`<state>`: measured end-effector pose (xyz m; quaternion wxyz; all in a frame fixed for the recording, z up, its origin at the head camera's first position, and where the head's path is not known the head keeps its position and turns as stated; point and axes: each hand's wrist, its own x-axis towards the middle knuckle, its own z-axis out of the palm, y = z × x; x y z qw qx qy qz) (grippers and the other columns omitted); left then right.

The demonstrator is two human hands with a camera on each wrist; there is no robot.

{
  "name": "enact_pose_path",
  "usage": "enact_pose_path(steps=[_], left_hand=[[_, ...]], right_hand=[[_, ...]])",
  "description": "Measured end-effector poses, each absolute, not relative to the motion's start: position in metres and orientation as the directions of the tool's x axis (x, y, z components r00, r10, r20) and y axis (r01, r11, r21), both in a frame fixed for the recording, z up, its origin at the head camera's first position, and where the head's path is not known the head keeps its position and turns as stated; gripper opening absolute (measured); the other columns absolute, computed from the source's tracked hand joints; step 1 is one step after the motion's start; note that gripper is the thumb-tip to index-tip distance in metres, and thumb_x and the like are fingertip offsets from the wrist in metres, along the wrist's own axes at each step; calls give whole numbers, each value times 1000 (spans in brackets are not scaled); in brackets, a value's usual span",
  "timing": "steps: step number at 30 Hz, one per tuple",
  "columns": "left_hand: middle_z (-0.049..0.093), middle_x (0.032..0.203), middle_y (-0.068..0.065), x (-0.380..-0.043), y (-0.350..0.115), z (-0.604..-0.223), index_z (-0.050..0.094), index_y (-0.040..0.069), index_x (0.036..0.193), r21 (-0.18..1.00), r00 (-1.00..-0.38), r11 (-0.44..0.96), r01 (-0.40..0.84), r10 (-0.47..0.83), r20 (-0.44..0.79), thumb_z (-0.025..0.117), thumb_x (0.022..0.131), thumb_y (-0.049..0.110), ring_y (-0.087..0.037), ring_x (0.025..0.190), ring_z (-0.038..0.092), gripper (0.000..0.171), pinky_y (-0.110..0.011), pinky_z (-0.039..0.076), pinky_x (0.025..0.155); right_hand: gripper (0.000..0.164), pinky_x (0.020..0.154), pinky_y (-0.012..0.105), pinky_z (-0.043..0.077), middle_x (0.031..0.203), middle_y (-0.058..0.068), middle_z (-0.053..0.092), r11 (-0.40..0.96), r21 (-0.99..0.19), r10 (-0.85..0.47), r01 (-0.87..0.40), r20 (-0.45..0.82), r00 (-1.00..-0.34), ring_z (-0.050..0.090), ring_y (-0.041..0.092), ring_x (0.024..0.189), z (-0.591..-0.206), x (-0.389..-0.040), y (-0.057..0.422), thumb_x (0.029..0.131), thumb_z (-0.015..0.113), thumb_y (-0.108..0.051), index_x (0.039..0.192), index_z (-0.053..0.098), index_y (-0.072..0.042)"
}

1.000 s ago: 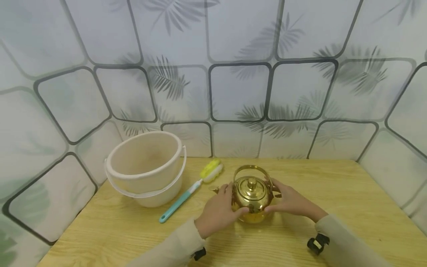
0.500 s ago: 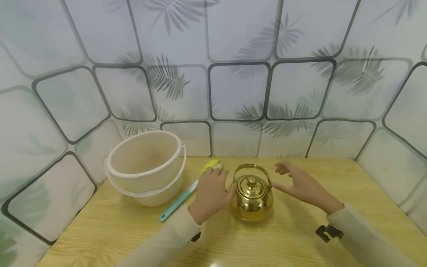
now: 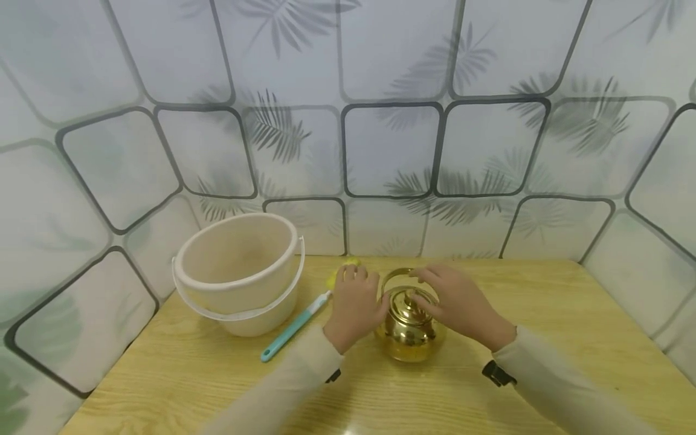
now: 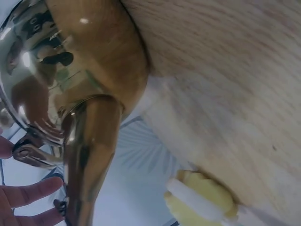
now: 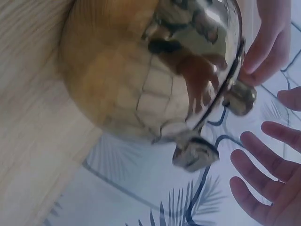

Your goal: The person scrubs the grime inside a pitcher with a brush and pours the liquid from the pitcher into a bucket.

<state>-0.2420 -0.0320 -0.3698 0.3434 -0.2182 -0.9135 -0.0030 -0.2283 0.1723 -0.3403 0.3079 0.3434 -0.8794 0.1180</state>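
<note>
A cream bucket (image 3: 235,296) stands left of the lidded golden kettle (image 3: 408,335), your left hand (image 3: 353,309) relaxed beside its spout (image 4: 89,141), your right hand (image 3: 461,303) spread above it, neither gripping anything.

A plain cream left sleeve (image 3: 288,380) and a matching right sleeve (image 3: 560,380) are worn long; beside each, a small black wrist fitting (image 3: 497,373) is shown, blocky on the right

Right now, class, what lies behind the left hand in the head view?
Past the left hand, parts of the yellow brush head show; the hand covers the rest. The spout of the golden kettle cannot be seen there, though the left wrist view shows it.
</note>
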Motion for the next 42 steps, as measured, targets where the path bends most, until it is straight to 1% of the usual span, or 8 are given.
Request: enact_pose_path(steps=[5,9,15,21,29,33,38,42], left_hand=[[68,91,-7,-245,-29,-380,67,12,88,-125,-683,919,375,365,632,61,82,44,-26,95,60,33,-43,45,91],[69,96,-7,-245,-28,-385,67,13,88,-113,-695,926,361,348,629,60,83,45,-26,95,60,33,-42,45,90],[69,96,-8,-245,-28,-390,66,12,87,-96,-707,928,361,340,620,60,83,43,-25,92,60,31,-41,46,88],[70,97,-10,-244,-28,-392,66,11,87,-88,-707,920,383,353,613,59,85,38,-26,91,61,28,-39,48,83],[65,76,-3,-244,-29,-398,61,14,81,-119,-683,909,398,381,623,57,88,35,-21,78,58,22,-34,47,73],[64,75,-3,-245,-29,-398,61,14,81,-120,-673,909,400,379,635,58,87,35,-20,77,57,22,-33,46,73],[65,75,-3,-250,-28,-395,62,14,80,-125,-652,909,398,376,658,58,86,37,-20,76,57,24,-32,46,71],[64,74,-3,-252,-28,-393,62,14,81,-125,-650,910,395,373,662,58,86,37,-20,75,56,25,-31,44,68]], right_hand=[[30,62,32,49,84,2,63,710,62,-578,-702,620,-530,58,15,71,-348,-226,162,76,76,-22,102,68,-11],[28,63,31,50,84,2,63,698,98,-605,-709,611,-511,58,15,71,-351,-225,158,76,76,-22,100,69,-11],[25,63,31,49,85,2,63,698,109,-617,-708,591,-519,57,15,72,-357,-226,156,77,75,-21,100,70,-12],[25,61,29,48,83,1,63,697,96,-620,-711,579,-530,55,12,66,-361,-227,156,77,76,-19,100,71,-12],[23,64,28,50,83,1,63,688,47,-617,-724,563,-550,57,11,69,-361,-225,154,77,75,-13,99,72,-10],[22,64,28,51,82,1,62,677,46,-625,-735,564,-540,58,11,70,-360,-226,155,77,75,-11,98,71,-9],[15,62,27,51,80,1,60,663,58,-620,-747,601,-504,58,12,68,-355,-229,156,76,75,-9,89,70,-8],[12,61,28,50,79,2,60,666,62,-618,-743,603,-504,57,13,67,-350,-231,157,75,75,-7,85,69,-8]])
